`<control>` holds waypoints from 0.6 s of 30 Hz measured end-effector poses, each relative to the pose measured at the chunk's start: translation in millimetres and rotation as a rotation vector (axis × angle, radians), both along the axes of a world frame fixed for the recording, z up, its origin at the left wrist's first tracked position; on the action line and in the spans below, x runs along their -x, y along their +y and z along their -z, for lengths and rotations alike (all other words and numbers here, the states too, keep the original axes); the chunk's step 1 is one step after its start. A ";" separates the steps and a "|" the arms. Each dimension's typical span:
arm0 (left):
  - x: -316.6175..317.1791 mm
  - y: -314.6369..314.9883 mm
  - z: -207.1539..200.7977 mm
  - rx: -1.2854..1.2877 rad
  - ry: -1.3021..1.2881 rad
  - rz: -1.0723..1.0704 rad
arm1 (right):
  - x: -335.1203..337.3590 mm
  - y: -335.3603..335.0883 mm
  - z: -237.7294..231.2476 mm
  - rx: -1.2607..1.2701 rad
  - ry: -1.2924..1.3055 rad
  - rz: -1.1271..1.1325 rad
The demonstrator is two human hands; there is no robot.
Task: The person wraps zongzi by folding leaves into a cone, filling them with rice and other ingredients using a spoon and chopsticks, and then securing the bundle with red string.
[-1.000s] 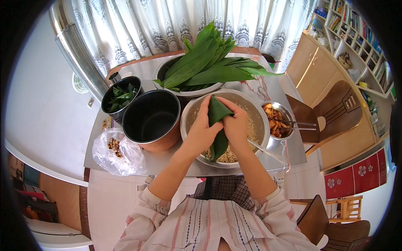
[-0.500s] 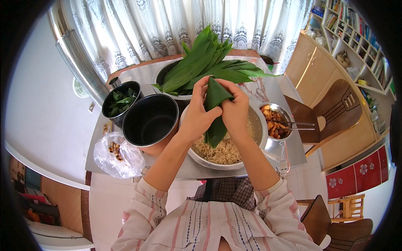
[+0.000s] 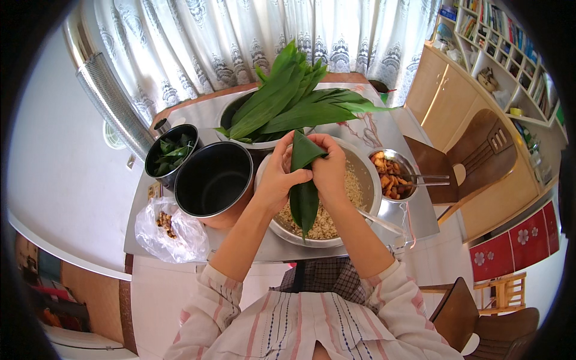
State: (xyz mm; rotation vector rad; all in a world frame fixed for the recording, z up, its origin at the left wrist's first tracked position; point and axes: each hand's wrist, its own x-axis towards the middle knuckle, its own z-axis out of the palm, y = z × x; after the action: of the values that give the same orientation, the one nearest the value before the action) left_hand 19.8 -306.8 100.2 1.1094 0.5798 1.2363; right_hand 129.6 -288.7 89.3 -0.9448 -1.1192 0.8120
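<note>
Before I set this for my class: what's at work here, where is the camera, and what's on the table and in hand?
There is no machine, just a person's bare left hand and right hand. A fisheye camera on their head looks down, so straight edges bend. Both hands hold a folded green leaf above a metal bowl of grain.

Also on the table: a basin of long leaves, a large black-lined pot, a smaller pot with something green inside, a plastic bag, and a small bowl of brown chunks.
</note>
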 end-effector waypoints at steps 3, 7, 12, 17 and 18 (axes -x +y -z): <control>0.8 -1.8 10.9 -0.175 0.161 -0.075 | -2.0 4.2 7.6 0.048 0.240 -0.073; 2.8 -16.6 26.0 -0.013 0.402 -0.226 | -2.8 14.8 16.6 0.084 0.316 0.023; 8.4 -38.9 44.1 -0.128 0.695 -0.394 | 6.1 24.3 31.9 0.159 0.232 0.245; 8.0 -43.2 65.3 -0.010 0.734 -0.362 | 17.2 23.1 47.4 0.185 0.119 0.330; 7.9 -42.4 69.1 0.086 0.696 -0.343 | 18.6 23.0 47.9 0.208 0.064 0.357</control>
State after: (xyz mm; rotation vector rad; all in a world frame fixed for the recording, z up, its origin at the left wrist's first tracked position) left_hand 11.9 -349.3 31.2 1.4054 1.3828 1.0759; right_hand 111.0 -265.7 41.4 -1.2421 -0.7890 0.6672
